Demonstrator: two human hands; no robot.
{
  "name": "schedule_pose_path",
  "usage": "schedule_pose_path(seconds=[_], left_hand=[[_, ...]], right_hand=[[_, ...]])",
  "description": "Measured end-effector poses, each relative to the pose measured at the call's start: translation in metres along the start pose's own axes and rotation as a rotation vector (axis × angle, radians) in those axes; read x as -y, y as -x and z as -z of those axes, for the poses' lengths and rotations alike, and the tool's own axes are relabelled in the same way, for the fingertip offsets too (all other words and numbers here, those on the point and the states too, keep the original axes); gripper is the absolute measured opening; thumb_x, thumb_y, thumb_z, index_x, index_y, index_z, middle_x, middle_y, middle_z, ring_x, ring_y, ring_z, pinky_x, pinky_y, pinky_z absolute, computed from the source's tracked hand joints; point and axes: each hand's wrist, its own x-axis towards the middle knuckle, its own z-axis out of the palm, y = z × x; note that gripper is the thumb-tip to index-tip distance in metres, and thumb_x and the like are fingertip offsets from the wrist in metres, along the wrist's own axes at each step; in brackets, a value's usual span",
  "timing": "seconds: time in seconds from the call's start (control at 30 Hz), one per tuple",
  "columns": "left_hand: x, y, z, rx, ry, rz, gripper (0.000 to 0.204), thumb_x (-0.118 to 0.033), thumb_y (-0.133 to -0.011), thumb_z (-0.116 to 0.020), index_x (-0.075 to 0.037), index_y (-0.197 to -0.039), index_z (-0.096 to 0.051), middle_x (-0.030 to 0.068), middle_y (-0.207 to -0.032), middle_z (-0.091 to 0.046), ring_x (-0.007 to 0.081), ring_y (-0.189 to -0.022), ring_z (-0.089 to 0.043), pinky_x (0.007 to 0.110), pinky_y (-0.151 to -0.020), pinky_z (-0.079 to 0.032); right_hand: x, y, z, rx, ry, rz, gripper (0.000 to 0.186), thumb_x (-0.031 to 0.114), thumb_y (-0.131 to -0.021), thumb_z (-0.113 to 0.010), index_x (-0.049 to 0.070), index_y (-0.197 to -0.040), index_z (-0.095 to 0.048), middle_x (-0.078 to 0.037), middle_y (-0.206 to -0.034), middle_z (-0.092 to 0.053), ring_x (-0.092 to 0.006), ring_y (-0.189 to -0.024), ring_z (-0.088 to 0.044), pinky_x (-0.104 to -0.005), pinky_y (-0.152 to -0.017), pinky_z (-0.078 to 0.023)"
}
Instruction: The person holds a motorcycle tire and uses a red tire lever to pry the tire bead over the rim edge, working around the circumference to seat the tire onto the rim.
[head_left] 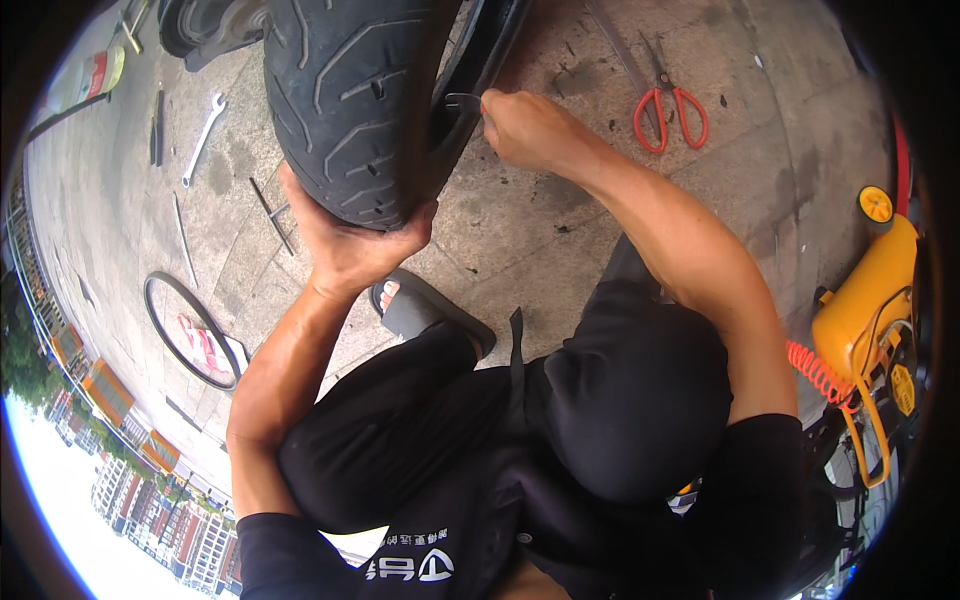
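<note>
Gripping the tyre [345, 100] from below, my left hand [350, 235] is wrapped around the lower curve of the tread, fingers closed up over the far side and thumb on the near side, so the hand carries the rubber in a firm, mostly closed clasp. The tyre is black with a grooved tread and rises straight up from that hand toward the top of the view.

My right hand [525, 130] sits just to the right of the left, at the tyre's sidewall. It is closed into a fist around a thin metal tool [462, 100], whose hooked end projects leftward from the fist and meets the edge of the tyre where it joins the dark rim [490, 45]. I cannot tell how deep the tip goes.

Directly below the left hand, a grey sandal [430, 310] with toes showing rests on the concrete floor [560, 230]. Beyond the right hand, up and to the right, red-handled scissors [668, 105] lie flat on the floor. Farther right of that hand stands a yellow air compressor [865, 310] with a coiled orange hose [815, 370].

To the left of the left hand lie a silver wrench [203, 137] and thin metal rods [272, 215]; lower left, a black rubber ring [190, 330] lies well apart.
</note>
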Motion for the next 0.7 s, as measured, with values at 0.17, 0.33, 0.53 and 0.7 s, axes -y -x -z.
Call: schedule_pose_path(seconds=[0.17,0.33,0.53,0.7], left_hand=[[-0.021,-0.009,0.026,0.058,0.218,0.177,0.128,-0.042,-0.058,-0.092,0.004,-0.148,-0.013,0.0234,-0.140,-0.039,0.0323,-0.129,-0.045,0.042,-0.108,-0.036],[-0.094,-0.060,0.070,-0.079,0.382,0.123,0.135,-0.045,-0.056,-0.096,0.007,-0.149,-0.014,0.0276,-0.144,-0.040,0.0398,-0.127,-0.051,0.050,-0.104,-0.048],[-0.126,-0.087,0.077,0.220,0.007,0.274,0.102,-0.037,-0.058,-0.091,0.011,-0.136,-0.045,0.0191,-0.119,-0.063,0.0267,-0.110,-0.062,0.036,-0.097,-0.046],[-0.103,-0.064,0.078,0.031,0.084,0.126,0.103,-0.036,-0.055,-0.090,0.011,-0.134,-0.045,0.0200,-0.114,-0.063,0.0274,-0.103,-0.065,0.036,-0.094,-0.048]], right_hand=[[0.007,0.006,-0.017,0.015,-0.122,-0.018,0.015,0.011,-0.089,-0.052,-0.004,-0.090,-0.057,-0.028,-0.080,-0.065,-0.0448,-0.080,-0.065,-0.0534,-0.072,-0.050],[0.003,0.008,-0.037,0.016,-0.098,0.012,0.019,0.015,-0.088,-0.057,-0.003,-0.091,-0.060,-0.026,-0.079,-0.068,-0.0436,-0.078,-0.068,-0.0524,-0.072,-0.055],[-0.009,0.011,-0.055,-0.016,-0.062,0.044,0.015,0.011,-0.089,-0.057,-0.003,-0.089,-0.055,-0.026,-0.072,-0.065,-0.0446,-0.071,-0.066,-0.0529,-0.066,-0.052],[-0.036,-0.004,-0.023,-0.197,0.012,-0.050,0.015,0.013,-0.091,-0.057,-0.001,-0.095,-0.054,-0.026,-0.074,-0.065,-0.0453,-0.072,-0.066,-0.0538,-0.065,-0.052]])
